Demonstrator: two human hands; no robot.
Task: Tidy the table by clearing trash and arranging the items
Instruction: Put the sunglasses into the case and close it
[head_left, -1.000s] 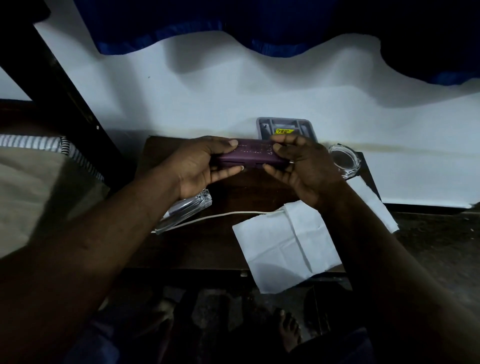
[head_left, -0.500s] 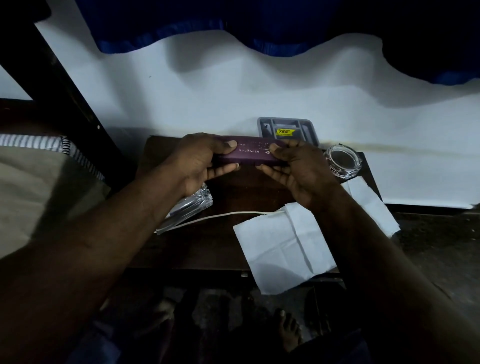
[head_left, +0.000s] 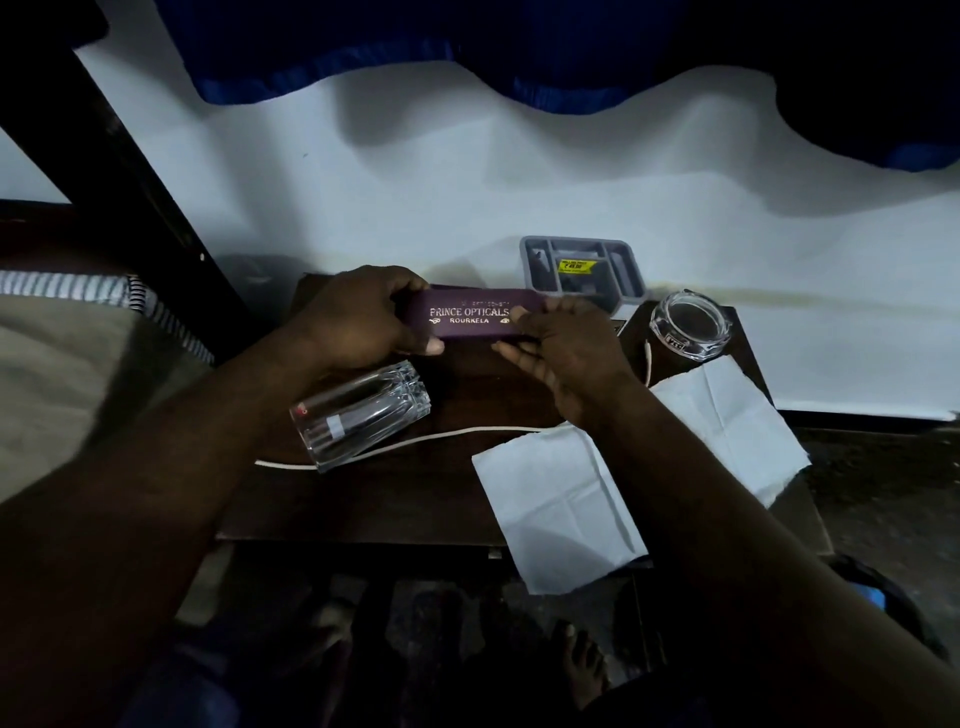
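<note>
A purple spectacle case (head_left: 467, 315) with gold lettering is held over the far part of the small dark wooden table (head_left: 395, 499). My left hand (head_left: 358, 322) grips its left end and my right hand (head_left: 561, 345) grips its right end. A clear drinking glass (head_left: 361, 415) lies on its side just below my left hand. A white paper napkin (head_left: 561, 509) hangs over the table's front right edge, partly under my right forearm. A thin white cable (head_left: 415, 441) runs across the table.
A grey compartment tray (head_left: 621, 270) with a yellow sticker leans at the wall behind the case. A clear glass ashtray (head_left: 688, 325) stands at the table's far right corner. A bed with striped cloth (head_left: 78, 291) lies to the left. Bare feet show under the table.
Both hands have tilted the purple case so that its lettered face now shows toward me. The case sits slightly higher over the table. The other items have not moved.
</note>
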